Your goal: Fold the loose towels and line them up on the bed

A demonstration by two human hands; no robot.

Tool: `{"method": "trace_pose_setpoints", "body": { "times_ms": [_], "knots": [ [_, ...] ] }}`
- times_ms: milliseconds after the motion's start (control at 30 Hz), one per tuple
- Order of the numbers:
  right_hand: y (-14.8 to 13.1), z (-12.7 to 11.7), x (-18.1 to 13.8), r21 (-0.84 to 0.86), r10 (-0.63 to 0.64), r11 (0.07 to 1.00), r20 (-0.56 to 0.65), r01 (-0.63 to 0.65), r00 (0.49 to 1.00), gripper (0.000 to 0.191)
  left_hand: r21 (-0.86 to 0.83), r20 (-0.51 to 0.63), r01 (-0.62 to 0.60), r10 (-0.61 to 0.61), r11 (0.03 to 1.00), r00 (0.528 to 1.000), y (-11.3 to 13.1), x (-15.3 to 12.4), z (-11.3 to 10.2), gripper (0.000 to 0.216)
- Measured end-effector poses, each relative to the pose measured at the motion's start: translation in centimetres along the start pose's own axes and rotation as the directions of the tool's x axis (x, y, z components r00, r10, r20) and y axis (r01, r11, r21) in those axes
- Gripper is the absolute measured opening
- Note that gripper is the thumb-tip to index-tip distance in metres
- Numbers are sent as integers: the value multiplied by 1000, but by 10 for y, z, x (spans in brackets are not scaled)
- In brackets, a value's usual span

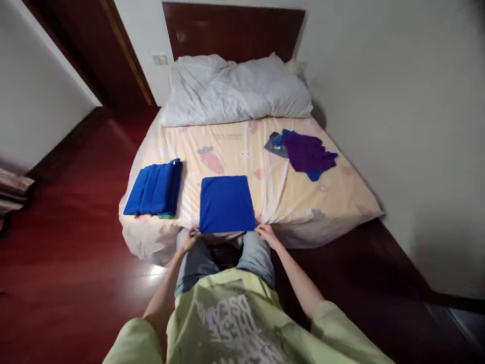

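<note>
A square blue cloth (226,203) lies flat at the near edge of the bed, its front side reaching the mattress edge. My left hand (188,238) pinches its near left corner. Its near right corner is pinched by my right hand (267,234). To the left sits a stack of folded blue cloths (151,189), with a bit of green showing at the bottom. On the right, a loose heap holds a purple cloth (308,153) over blue and grey-blue ones.
The bed (227,151) has a pale yellow sheet with carrot prints. White pillows (238,91) rest against the dark headboard (235,30). A wall (397,126) runs along the right. Reddish floor (76,202) spreads to the left, where a striped item (13,189) stands.
</note>
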State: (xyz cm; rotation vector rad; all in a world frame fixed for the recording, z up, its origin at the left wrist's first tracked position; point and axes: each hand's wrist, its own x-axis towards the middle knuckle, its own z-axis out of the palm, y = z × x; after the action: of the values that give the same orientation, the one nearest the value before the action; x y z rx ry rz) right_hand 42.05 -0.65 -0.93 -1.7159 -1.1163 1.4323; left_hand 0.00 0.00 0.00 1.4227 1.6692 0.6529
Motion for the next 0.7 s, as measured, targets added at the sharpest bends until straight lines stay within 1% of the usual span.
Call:
{"method": "trace_pose_setpoints", "body": {
  "times_ms": [133,200,267,300,400,500,600,700],
  "knots": [
    [-11,-4,6,10,-13,1000,99,12,995,42,34,61,30,-32,999,998,11,10,-2,45],
    [-22,-4,13,13,-22,1000,144,21,989,45,14,85,30,-31,999,996,23,21,-5,47],
    [-36,-3,24,-3,-34,999,151,35,988,46,-32,88,39,-36,999,996,38,37,-10,52],
    [-44,-2,31,-32,-36,999,136,40,990,46,-57,83,52,-47,997,995,46,46,-13,54],
    [-67,1,59,-164,-37,986,40,43,999,44,-114,80,126,-118,985,990,70,76,-20,56],
    [-87,2,93,-250,-75,966,-50,60,996,39,-183,55,184,-177,966,983,93,109,-23,49],
    [-104,2,127,-293,-119,953,-129,77,984,28,-237,21,187,-187,954,982,112,144,-21,39],
    [-120,6,160,-358,-170,930,-222,82,960,21,-233,1,187,-192,954,981,122,179,-16,32]
  ]
}}
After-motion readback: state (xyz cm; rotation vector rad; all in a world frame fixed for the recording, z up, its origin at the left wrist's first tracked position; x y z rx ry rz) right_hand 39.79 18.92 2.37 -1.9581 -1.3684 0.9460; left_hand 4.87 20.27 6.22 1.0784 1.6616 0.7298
